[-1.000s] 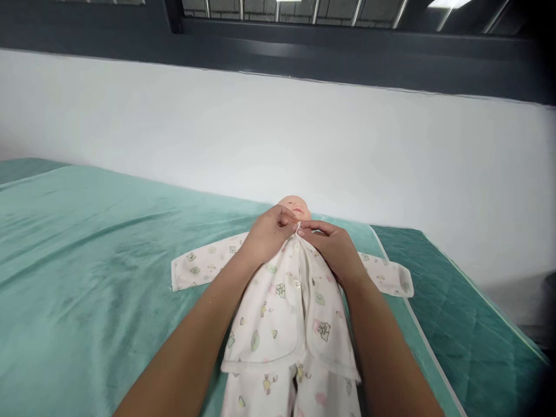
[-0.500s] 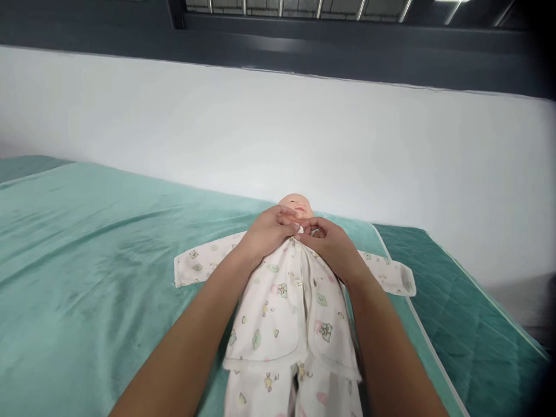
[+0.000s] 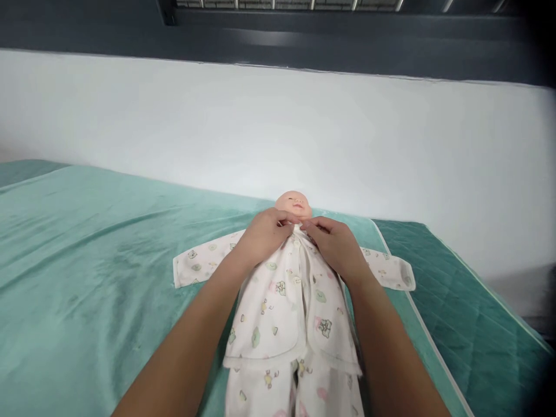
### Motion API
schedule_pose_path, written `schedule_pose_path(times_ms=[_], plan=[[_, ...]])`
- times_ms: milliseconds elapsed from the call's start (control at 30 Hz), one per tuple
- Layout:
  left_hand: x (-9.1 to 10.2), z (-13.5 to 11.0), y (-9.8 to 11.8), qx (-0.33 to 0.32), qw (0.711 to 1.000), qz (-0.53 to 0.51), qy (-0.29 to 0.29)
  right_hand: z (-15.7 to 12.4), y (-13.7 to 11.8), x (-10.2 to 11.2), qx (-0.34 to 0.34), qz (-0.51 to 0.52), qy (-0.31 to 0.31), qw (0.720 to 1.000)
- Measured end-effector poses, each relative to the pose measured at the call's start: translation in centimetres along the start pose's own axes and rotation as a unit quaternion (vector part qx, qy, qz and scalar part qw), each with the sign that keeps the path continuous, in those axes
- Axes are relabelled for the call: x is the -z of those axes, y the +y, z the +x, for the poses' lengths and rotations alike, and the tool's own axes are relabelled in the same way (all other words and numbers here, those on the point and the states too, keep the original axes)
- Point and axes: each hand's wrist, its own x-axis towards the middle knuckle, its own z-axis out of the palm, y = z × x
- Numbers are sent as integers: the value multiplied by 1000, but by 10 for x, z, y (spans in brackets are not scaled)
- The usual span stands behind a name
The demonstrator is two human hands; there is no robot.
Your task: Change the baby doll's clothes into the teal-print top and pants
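Note:
A baby doll (image 3: 293, 204) lies on its back on a green blanket (image 3: 87, 249), dressed in a white printed top (image 3: 282, 301) and matching trousers (image 3: 278, 394). Both sleeves are spread out sideways. My left hand (image 3: 263, 234) and my right hand (image 3: 334, 243) meet at the doll's neck, just under its chin. The fingers of both hands are curled and pinch the two front edges of the top at the collar. The fingertips hide the collar fastening.
A darker quilted mattress (image 3: 469, 324) shows beyond the blanket's right edge. A white wall (image 3: 304, 133) runs behind the bed, with a dark rail (image 3: 304, 46) above it.
Both hands have stayed at the collar with small finger movements, closing tighter together under the chin. The view has shifted slightly.

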Motion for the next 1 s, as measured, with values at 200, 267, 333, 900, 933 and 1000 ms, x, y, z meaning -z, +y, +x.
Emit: schedule_pose_path(times_ms=[200,267,333,900,933,1000], plan=[[0,0,-6,-56,998,33,-2,-1,2,-3,80,-13,15,997],[0,-1,-7,-49,999,9,-4,0,6,-2,91,-16,12,996],[-1,-5,-6,-39,999,-22,18,-2,8,-1,110,-18,17,994],[-18,-62,0,-73,993,14,89,-71,-5,-9,64,-55,97,992],[-17,-59,-2,-57,995,-5,81,-68,-7,-9,67,-63,98,991],[-15,-54,-5,-26,997,-49,56,-65,-11,-8,71,-66,95,991]])
